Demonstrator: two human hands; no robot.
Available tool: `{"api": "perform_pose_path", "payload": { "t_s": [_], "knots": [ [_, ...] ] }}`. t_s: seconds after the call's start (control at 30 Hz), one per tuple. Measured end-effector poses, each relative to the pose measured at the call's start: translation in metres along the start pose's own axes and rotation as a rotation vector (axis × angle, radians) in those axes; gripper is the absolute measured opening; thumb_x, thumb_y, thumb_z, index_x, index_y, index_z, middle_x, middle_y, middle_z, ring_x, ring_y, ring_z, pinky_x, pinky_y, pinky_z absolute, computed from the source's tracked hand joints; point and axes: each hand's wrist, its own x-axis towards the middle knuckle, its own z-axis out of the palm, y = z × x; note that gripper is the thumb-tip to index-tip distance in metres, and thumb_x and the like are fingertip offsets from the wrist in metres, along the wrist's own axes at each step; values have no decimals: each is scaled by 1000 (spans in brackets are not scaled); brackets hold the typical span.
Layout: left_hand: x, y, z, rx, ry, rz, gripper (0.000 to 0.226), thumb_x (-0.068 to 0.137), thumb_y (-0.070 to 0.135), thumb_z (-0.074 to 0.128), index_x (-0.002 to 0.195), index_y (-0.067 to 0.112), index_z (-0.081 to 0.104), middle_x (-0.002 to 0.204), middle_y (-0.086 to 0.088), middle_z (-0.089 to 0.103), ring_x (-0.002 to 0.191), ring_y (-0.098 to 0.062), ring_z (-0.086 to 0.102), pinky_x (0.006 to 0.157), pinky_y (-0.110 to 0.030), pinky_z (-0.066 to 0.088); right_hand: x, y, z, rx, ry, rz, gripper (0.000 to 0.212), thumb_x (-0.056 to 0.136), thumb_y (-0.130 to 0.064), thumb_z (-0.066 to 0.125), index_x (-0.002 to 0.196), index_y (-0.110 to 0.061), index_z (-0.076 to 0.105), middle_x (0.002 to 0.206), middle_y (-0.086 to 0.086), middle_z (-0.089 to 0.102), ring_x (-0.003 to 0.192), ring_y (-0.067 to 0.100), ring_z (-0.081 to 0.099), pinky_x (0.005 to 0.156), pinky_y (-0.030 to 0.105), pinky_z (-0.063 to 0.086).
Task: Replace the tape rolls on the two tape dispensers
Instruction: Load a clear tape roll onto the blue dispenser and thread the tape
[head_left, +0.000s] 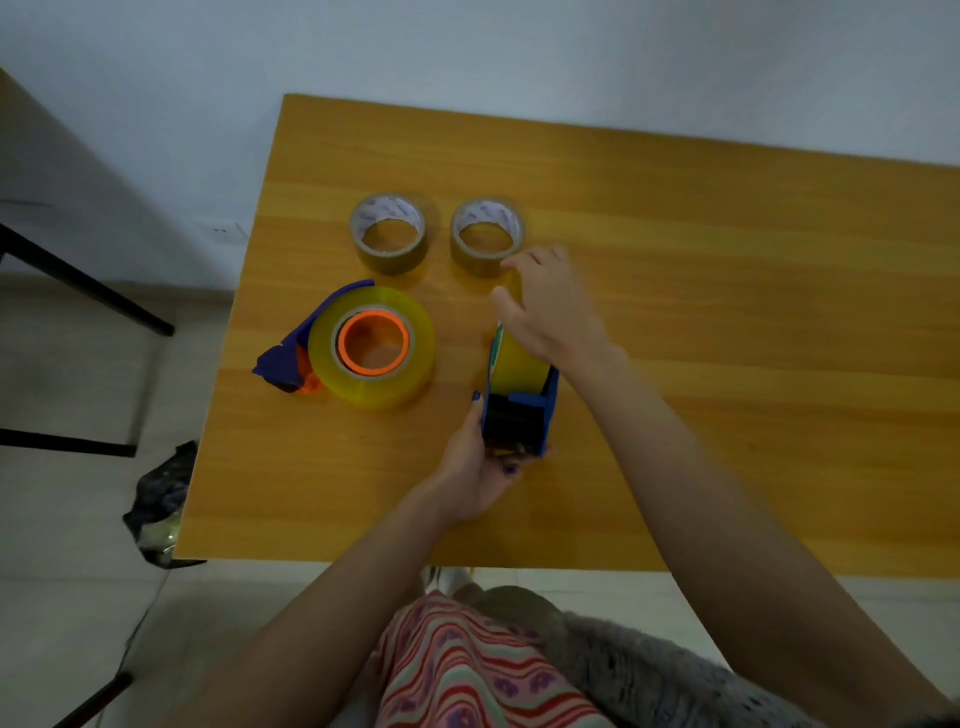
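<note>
1. Table (675, 260): wooden, bears every item.
2. Flat dispenser (283, 364): blue, lying on its side at left with a big yellow roll. Well apart from both hands.
3. Held dispenser (522, 410): blue, on edge, long axis running away from the person.
4. Loaded roll (519, 364): yellow, upright in item 3, directly under the right hand, beyond the left. Removal probably falls to the right hand.
5. Right hand (550, 301): thumb and fingers straddle the roll's top, gripping it.
6. Left hand (472, 467): fingers curled round the dispenser's near end.
7. Spare rolls (389, 234): 2, far side; the right one is just beside the right fingertips.
</note>
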Motion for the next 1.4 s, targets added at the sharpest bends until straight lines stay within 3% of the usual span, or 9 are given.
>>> {"api": "perform_pose_path", "payload": {
  "t_s": [0.2, 0.4, 0.5, 0.63, 0.77, 0.93, 1.1, 1.27, 1.4],
  "knots": [
    [-7, 6, 6, -30, -11, -1, 50, 100, 49, 25, 118, 13, 56, 98, -13, 63, 69, -22, 65, 52, -25, 25, 21, 8, -1, 147, -163, 142, 42, 93, -25, 43, 125, -2, 58, 122, 17, 61, 119, 30, 48, 96, 36, 38],
    [-15, 18, 1, -3, -69, -32, 50, 101, 45, 26, 133, 13, 47, 116, -13, 60, 87, -27, 67, 57, -23, 34, 25, 7, -14, 373, -151, 232, 26, 90, -19, 46, 66, -13, 53, 60, 1, 45, 54, 13, 36, 50, 29, 26],
    [-19, 24, -12, 91, -114, 79, 37, 102, 38, 29, 121, 17, 53, 108, -11, 65, 88, -26, 68, 62, -25, 45, 19, 18, -15, 536, -65, 327, 31, 89, -20, 47, 64, -3, 53, 60, 9, 50, 55, 21, 43, 56, 35, 33],
    [-21, 35, -27, 233, -32, 254, 35, 102, 30, 32, 121, 9, 54, 96, -5, 66, 82, -17, 68, 68, -27, 50, 7, 37, -7, 944, 22, 565, 28, 78, -16, 50, 90, -4, 72, 102, -1, 67, 108, 24, 57, 91, 36, 46],
    [-21, 44, -24, 227, -19, 269, 26, 101, 28, 38, 116, 17, 56, 109, -2, 61, 95, -15, 61, 79, -30, 52, -8, 42, 7, 1211, 25, 636, 31, 74, -13, 48, 96, -13, 70, 106, 15, 66, 98, 34, 63, 85, 46, 53],
    [-19, 50, -21, 104, -32, 220, 21, 98, 38, 43, 99, 23, 56, 86, -2, 63, 77, -15, 61, 71, -31, 50, -11, 30, 7, 1324, 49, 569, 36, 62, -13, 50, 91, -14, 71, 98, 10, 69, 88, 27, 65, 81, 42, 53],
    [-20, 65, -14, 126, -31, 345, 27, 98, 37, 42, 110, 18, 58, 92, -9, 57, 82, -20, 57, 76, -36, 47, -17, 19, -8, 1077, 55, 437, 29, 81, -18, 53, 103, -30, 68, 105, -10, 65, 106, 16, 58, 91, 34, 48],
    [-18, 89, -8, 349, -33, 508, 20, 98, 30, 45, 114, 21, 55, 88, 1, 60, 74, -9, 61, 65, -25, 47, -25, 28, -11, 1049, -171, 697, 51, 75, -38, 76, 119, -15, 61, 100, 3, 70, 98, 22, 66, 87, 50, 54],
    [-16, 89, 3, 443, -37, 582, 22, 99, 32, 43, 116, 31, 56, 99, 0, 63, 87, -17, 60, 74, -33, 47, -38, 29, -2, 1144, 105, 852, 55, 68, -29, 77, 114, -2, 62, 79, 5, 70, 86, 25, 66, 83, 52, 53]
  ]
}}
